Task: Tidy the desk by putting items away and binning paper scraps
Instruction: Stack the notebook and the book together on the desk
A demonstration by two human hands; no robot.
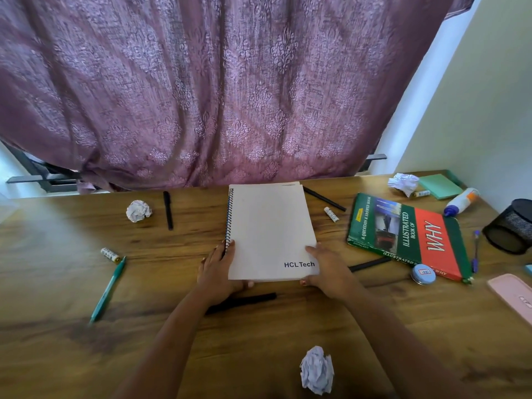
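A white spiral notebook marked "HCL Tech" lies at the middle of the wooden desk. My left hand grips its near left corner and my right hand grips its near right corner. Crumpled paper balls lie at the near edge, the far left and the far right. A green-and-red book lies to the right of the notebook. A teal pen lies at the left, and black pens lie beside the left paper ball and under my left wrist.
A black mesh pen holder lies tipped at the right edge. Near it are a glue bottle, a green sticky pad, a round tin, a purple pen and a pink case. A mauve curtain hangs behind the desk.
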